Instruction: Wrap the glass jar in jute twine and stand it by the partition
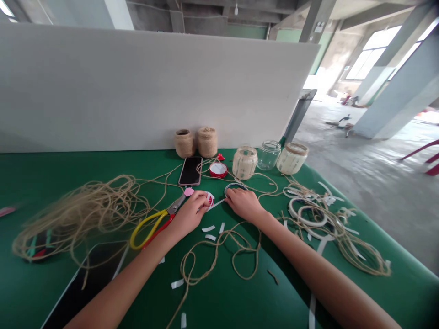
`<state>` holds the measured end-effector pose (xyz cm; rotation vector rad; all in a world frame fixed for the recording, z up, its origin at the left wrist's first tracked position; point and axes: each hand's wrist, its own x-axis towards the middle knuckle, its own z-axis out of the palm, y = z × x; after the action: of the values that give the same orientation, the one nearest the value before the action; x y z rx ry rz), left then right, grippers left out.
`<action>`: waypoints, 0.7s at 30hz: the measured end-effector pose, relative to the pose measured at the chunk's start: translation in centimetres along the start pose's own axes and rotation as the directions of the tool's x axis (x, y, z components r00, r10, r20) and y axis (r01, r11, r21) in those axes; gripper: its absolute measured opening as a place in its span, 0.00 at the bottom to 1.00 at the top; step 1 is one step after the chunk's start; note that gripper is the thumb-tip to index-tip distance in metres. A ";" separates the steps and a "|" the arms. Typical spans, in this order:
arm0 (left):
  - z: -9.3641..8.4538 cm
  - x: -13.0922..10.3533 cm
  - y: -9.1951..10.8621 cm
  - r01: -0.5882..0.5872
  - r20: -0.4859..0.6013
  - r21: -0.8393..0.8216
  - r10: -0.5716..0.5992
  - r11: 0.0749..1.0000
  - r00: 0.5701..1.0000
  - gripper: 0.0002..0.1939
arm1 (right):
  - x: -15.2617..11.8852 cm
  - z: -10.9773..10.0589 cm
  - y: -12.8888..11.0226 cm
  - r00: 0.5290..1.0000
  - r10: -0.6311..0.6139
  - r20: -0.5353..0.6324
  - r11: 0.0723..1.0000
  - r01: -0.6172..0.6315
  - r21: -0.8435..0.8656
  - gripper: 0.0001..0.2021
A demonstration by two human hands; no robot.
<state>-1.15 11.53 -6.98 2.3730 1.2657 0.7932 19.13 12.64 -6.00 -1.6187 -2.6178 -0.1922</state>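
Note:
My left hand (195, 209) is closed at the edge of a small round red-and-white tape roll (210, 199). A white tape strip (216, 204) runs from there to my right hand (244, 204). The fingers of that hand curl over a ring-shaped tape roll (236, 185) lying on the table, and they hide part of it. Scissors (156, 224) with one yellow and one red handle lie beside my left hand and wrist. Short white tape pieces (210, 228) and a loose length of jute twine (216, 253) are scattered between my forearms.
Behind my hands stand twine-wrapped jars (207, 142), a clear glass jar (269, 155), tape-striped jars (244, 162), a phone (190, 171) and a red tape roll (218, 169). Tangled twine (103, 205) spreads left; white tape rings (310, 214) lie right. A white panel (154, 91) borders the back.

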 end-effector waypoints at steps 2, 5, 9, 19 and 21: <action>0.1 0.1 0.0 0.008 -0.002 -0.006 -0.008 1.000 1.000 0.07 | 0.0 0.0 0.0 1.000 -0.002 -0.001 1.000 0.002 -0.001 0.13; 0.2 0.1 -0.1 0.019 -0.008 -0.013 -0.019 1.000 1.000 0.07 | -0.1 0.0 0.0 1.000 -0.003 0.000 1.000 0.003 -0.001 0.13; 0.5 0.0 0.0 0.031 -0.021 -0.015 -0.031 0.999 0.999 0.08 | -0.1 0.0 0.1 1.000 -0.007 -0.002 1.000 0.007 -0.002 0.12; 0.4 -0.2 0.1 0.017 -0.065 0.005 -0.016 1.000 0.998 0.07 | 0.1 0.3 0.5 0.999 -0.034 -0.028 0.999 0.034 0.002 0.11; 0.6 -0.4 0.1 0.020 -0.066 0.013 -0.019 1.000 0.998 0.09 | 0.1 0.3 0.7 0.999 -0.035 -0.037 0.999 0.035 0.003 0.11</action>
<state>-0.89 11.11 -7.51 2.3592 1.3226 0.8664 19.76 13.09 -6.26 -1.5541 -2.6188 -0.2161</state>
